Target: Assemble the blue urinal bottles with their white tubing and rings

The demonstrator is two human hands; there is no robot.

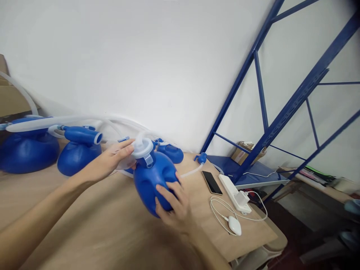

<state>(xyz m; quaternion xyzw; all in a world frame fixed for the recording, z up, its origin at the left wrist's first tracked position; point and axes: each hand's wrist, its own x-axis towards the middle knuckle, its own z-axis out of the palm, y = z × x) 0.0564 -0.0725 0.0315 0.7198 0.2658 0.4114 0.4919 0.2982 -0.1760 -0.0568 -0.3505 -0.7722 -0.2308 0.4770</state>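
A round blue container (153, 180) with a dented body is held above the wooden table, its neck tilted up and to the left. A translucent white cap (143, 148) with a clear latch sits at its neck. My left hand (119, 153) grips the cap from the left side, fingers around its edge; a clear part shows beneath the palm. My right hand (174, 204) holds the lower right of the container's body with fingers spread over it.
More blue containers (80, 153) with white hoses (70, 120) stand along the wall at left. On the table (112, 225), at right, lie a phone (212, 182), a white power strip (233, 193) and a cabled white charger (234, 225). A blue metal rack (239, 82) rises behind.
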